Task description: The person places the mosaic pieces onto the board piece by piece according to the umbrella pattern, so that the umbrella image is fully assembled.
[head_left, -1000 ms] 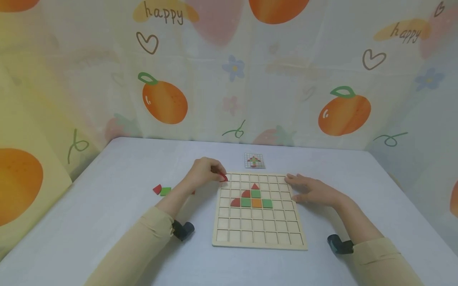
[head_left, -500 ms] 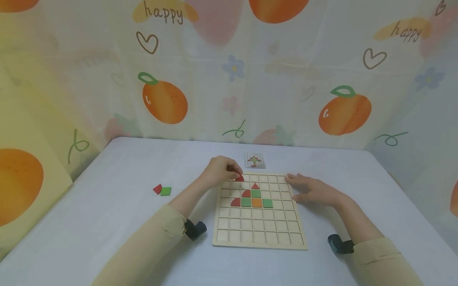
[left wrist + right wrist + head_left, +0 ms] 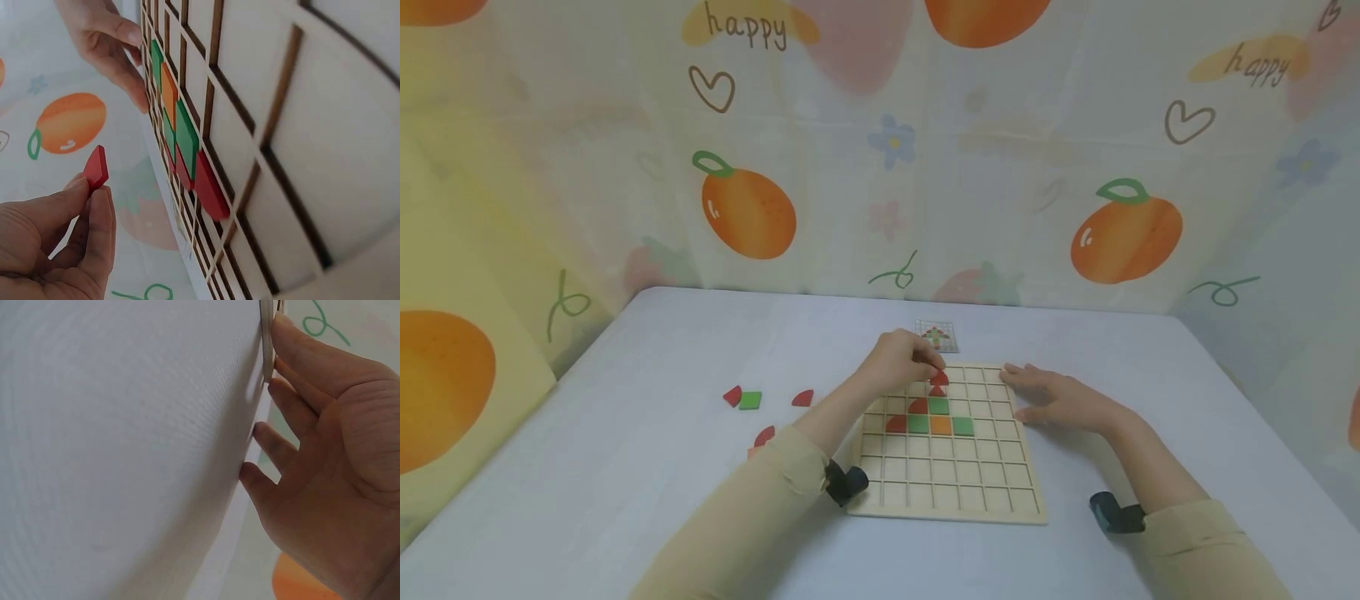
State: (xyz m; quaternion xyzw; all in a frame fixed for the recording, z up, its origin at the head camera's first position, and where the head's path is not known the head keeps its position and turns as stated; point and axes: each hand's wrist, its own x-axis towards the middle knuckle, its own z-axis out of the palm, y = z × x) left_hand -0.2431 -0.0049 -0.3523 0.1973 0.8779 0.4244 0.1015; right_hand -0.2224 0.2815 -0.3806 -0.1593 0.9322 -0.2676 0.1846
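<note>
My left hand [image 3: 901, 360] pinches a red quarter-circle tile [image 3: 96, 169] between thumb and fingers, above the far rows of the wooden grid board [image 3: 947, 492]. On the board lie a red triangle tile [image 3: 937, 391], two red quarter-circle tiles [image 3: 897, 424], an orange square tile [image 3: 940, 425] and green square tiles, one of them [image 3: 962, 427] at the right end. The held tile hangs just beyond the triangle in the head view. My right hand [image 3: 1067, 400] rests at the board's right edge with fingers extended; its thumb touches the edge in the right wrist view.
A small pattern card [image 3: 936, 337] lies behind the board. Left of it are loose tiles: a red one [image 3: 732, 396] against a green square [image 3: 750, 401], another red one [image 3: 802, 398], and one [image 3: 764, 436] near the left sleeve, which partly covers an orange-pink piece.
My left hand has carried the red tile rightward, from the board's far left corner to above the triangle. Loose tiles behind the left forearm have come into view. My right hand has stayed put.
</note>
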